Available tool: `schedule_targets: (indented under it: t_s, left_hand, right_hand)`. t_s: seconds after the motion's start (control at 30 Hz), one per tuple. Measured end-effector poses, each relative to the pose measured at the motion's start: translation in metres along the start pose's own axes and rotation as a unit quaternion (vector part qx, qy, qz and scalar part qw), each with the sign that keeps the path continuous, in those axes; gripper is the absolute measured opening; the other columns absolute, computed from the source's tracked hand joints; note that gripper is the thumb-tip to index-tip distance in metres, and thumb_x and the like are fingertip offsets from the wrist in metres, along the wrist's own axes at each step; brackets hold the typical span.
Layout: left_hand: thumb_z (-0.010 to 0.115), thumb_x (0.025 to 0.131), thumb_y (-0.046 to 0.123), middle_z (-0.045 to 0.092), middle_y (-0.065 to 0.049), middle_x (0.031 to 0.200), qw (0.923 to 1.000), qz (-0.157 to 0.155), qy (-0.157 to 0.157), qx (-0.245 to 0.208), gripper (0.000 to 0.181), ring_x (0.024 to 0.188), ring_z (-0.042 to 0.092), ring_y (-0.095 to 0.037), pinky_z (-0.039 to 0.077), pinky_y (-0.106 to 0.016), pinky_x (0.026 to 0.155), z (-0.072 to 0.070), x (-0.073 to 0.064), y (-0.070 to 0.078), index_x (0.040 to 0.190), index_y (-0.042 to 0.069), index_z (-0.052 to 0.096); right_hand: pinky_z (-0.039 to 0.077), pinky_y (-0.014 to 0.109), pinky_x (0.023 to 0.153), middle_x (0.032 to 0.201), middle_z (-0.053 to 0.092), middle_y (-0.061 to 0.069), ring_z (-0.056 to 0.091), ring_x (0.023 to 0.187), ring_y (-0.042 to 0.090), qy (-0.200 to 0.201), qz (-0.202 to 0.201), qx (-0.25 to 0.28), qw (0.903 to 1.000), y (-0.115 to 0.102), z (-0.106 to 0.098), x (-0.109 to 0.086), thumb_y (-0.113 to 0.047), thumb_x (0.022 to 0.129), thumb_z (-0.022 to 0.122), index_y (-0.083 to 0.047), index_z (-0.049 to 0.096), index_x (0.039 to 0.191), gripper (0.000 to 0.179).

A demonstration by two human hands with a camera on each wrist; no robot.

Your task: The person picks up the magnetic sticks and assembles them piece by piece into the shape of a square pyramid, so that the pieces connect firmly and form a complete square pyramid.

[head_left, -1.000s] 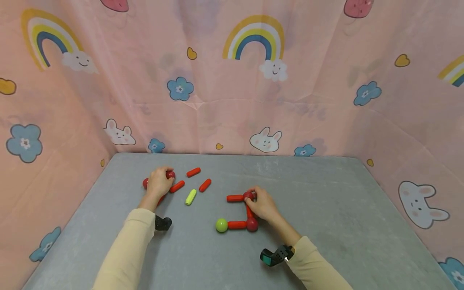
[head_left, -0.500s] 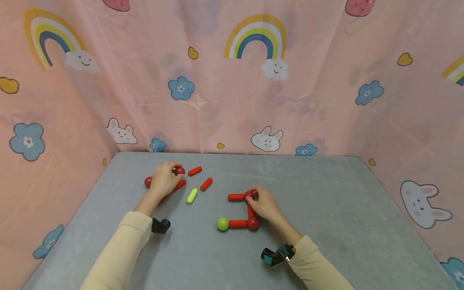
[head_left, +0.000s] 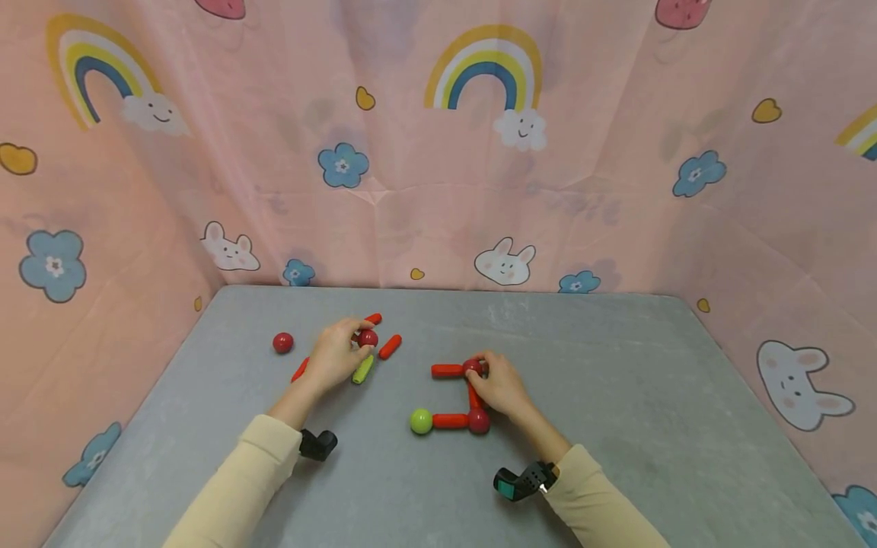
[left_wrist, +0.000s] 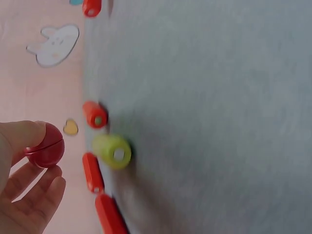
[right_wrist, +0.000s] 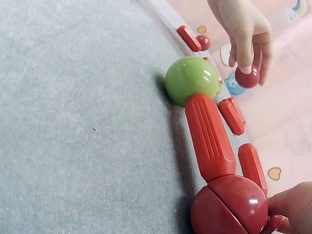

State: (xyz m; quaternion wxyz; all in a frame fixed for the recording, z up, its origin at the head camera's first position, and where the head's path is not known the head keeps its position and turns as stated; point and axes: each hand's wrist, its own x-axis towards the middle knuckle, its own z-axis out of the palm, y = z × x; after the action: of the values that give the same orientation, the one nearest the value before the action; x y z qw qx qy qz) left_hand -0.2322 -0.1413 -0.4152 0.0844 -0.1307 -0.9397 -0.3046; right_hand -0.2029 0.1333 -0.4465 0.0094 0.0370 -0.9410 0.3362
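My left hand (head_left: 334, 356) pinches a red ball (left_wrist: 46, 146) between thumb and fingers, held above the table. Under and around that hand lie loose red rods (head_left: 390, 347) and a yellow-green rod (head_left: 363, 371), partly covered by it. To the right, several joined pieces lie in an open three-sided shape: a green ball (head_left: 421, 421), a red rod (right_wrist: 209, 136), a red corner ball (head_left: 478, 421), and a further rod up to a second red ball (head_left: 473, 368), from which another red rod (head_left: 448, 371) points left. My right hand (head_left: 503, 387) grips that second ball.
One loose red ball (head_left: 283, 342) sits at the far left of the grey table (head_left: 617, 396). A red rod (head_left: 300, 370) lies beside the left wrist. Behind the table hangs a pink patterned cloth (head_left: 589, 152).
The left hand has lifted the red ball and carried it rightward, over the loose rods. The right hand and the joined pieces have stayed in place.
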Motion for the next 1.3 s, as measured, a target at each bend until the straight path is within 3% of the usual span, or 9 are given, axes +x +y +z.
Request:
schedule_targets:
  t_s: [0.4,0.67,1.3]
  left_hand:
    - [0.072,0.078,0.011,0.062,-0.004,0.101,0.998,0.043,-0.036,-0.028,0.033,0.079,0.056,-0.015,0.049,-0.028,0.069,0.028,-0.006,0.017,0.11,0.009,0.065]
    - [0.074,0.075,0.011,0.061,-0.001,0.089,0.996,0.076,-0.046,-0.011,0.03,0.074,0.051,-0.013,0.043,-0.026,0.064,0.045,-0.008,0.022,0.104,0.01,0.067]
    - [0.072,0.077,0.009,0.063,-0.003,0.098,0.991,0.09,-0.084,-0.051,0.029,0.081,0.056,-0.015,0.046,-0.027,0.069,0.059,-0.008,0.035,0.106,0.009,0.066]
  right_hand:
    - [0.042,0.035,0.067,0.088,0.057,0.013,0.05,0.076,0.022,0.009,-0.007,0.004,0.9999,0.0,0.001,-0.002,-0.014,0.084,0.062,-0.001,0.061,0.107,0.026]
    - [0.04,0.032,0.064,0.086,0.057,0.013,0.049,0.074,0.022,0.01,-0.006,0.004,0.9999,0.001,0.002,-0.001,-0.014,0.084,0.063,-0.001,0.061,0.107,0.027]
    - [0.039,0.032,0.064,0.088,0.059,0.014,0.051,0.075,0.022,0.013,-0.015,0.008,0.9998,0.0,0.0,-0.001,-0.014,0.084,0.062,-0.002,0.062,0.106,0.025]
